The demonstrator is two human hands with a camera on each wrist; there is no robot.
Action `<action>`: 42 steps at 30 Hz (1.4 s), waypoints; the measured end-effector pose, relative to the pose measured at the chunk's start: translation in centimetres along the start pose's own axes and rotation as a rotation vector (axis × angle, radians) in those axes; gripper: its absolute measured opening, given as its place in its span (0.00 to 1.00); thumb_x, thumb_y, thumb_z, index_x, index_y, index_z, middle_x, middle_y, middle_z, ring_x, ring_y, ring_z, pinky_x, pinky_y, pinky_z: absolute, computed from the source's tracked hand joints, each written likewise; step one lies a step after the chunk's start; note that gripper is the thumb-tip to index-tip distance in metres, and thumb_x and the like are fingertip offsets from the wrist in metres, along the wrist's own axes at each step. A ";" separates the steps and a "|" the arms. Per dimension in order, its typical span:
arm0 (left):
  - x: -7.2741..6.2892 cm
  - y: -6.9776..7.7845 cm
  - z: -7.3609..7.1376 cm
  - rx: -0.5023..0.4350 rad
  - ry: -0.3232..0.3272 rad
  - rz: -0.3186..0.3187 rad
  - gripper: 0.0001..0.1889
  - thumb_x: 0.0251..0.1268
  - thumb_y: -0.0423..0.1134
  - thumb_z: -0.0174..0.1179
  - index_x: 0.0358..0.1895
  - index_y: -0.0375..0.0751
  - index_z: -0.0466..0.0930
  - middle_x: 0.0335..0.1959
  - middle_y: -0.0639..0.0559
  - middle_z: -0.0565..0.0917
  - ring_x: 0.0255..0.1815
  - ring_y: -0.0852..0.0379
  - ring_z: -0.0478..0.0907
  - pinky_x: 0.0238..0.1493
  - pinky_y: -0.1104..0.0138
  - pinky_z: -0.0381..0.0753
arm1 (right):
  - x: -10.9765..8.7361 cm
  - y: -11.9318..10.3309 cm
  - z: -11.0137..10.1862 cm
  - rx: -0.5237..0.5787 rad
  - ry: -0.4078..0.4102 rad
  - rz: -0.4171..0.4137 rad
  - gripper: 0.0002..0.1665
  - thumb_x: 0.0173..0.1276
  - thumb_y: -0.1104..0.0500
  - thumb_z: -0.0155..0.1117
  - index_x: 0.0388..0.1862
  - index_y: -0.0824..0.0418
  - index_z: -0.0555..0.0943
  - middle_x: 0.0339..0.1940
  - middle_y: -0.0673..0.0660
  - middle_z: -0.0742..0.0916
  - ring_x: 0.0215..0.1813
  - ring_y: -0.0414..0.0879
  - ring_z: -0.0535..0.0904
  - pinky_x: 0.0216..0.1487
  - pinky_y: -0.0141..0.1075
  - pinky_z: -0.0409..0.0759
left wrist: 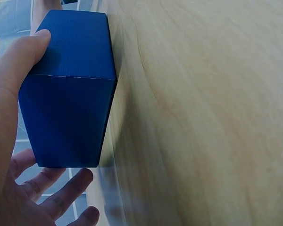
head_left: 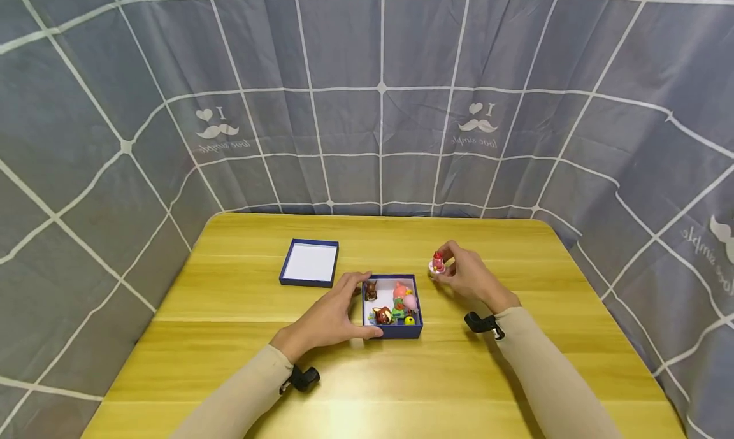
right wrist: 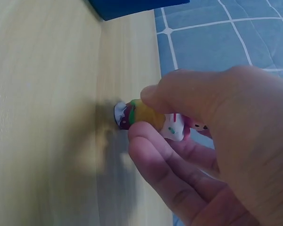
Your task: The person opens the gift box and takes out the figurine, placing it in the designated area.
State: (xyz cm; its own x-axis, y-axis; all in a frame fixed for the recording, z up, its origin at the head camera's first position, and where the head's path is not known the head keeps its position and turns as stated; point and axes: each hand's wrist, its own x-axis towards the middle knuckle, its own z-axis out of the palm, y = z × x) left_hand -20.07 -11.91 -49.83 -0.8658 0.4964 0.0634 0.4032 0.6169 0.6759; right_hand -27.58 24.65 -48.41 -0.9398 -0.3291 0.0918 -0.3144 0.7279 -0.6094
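Observation:
An open blue box point(head_left: 393, 331) with a white inside stands in the middle of the table. My left hand point(head_left: 328, 316) holds it at its left side, with the thumb point(left wrist: 30, 52) against the near wall and the fingers spread around the far left corner. Inside lie several small toy figures, among them a dark brown one point(head_left: 371, 291), a reddish-brown one point(head_left: 382, 315) and a pink one point(head_left: 401, 290). To the right of the box, my right hand point(head_left: 467, 275) pinches a small toy figurine point(right wrist: 148, 115) between thumb and fingers, low over the table; whether it touches the wood, I cannot tell.
A blue-rimmed square lid point(head_left: 310, 262) with a white inside lies at the back left of the wooden table point(head_left: 241, 337). A grey curtain point(head_left: 350, 120) with white lines hangs behind and on both sides. Each wrist wears a black camera mount point(head_left: 480, 322).

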 end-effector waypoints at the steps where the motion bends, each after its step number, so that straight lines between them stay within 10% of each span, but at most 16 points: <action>1: 0.0 0.0 0.0 -0.001 -0.003 0.000 0.66 0.62 0.72 0.84 0.96 0.50 0.57 0.93 0.47 0.66 0.88 0.40 0.75 0.87 0.39 0.77 | 0.0 0.1 0.1 -0.004 0.004 -0.006 0.30 0.77 0.62 0.83 0.70 0.65 0.78 0.58 0.66 0.91 0.44 0.44 0.91 0.49 0.37 0.91; 17: -0.3 -0.2 -0.2 0.018 -0.005 -0.004 0.65 0.63 0.73 0.83 0.96 0.52 0.58 0.93 0.46 0.67 0.88 0.39 0.75 0.87 0.38 0.77 | 0.3 -0.2 2.1 -0.084 0.127 0.084 0.35 0.74 0.47 0.89 0.59 0.66 0.77 0.38 0.58 0.86 0.37 0.47 0.79 0.38 0.34 0.76; 27: -0.3 -0.6 0.0 0.007 -0.001 0.013 0.67 0.61 0.73 0.84 0.96 0.51 0.57 0.92 0.45 0.67 0.88 0.39 0.75 0.88 0.38 0.77 | -0.7 -0.4 1.9 -0.098 0.129 0.111 0.41 0.72 0.46 0.91 0.66 0.68 0.77 0.44 0.62 0.90 0.41 0.51 0.84 0.45 0.40 0.81; 42: -0.3 -0.5 0.1 0.008 0.001 0.016 0.67 0.61 0.72 0.85 0.96 0.51 0.57 0.93 0.45 0.66 0.88 0.40 0.75 0.88 0.40 0.76 | -3.4 -5.4 -0.5 -0.151 0.244 -0.042 0.31 0.72 0.59 0.88 0.63 0.72 0.81 0.46 0.67 0.87 0.38 0.49 0.86 0.43 0.41 0.87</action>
State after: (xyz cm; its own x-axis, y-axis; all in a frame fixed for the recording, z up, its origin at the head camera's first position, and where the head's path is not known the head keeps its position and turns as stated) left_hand -19.99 -12.26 -50.26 -0.8598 0.5050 0.0749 0.4190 0.6142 0.6687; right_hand -22.81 22.19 -45.02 -0.9242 -0.2194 0.3126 -0.3527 0.8043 -0.4782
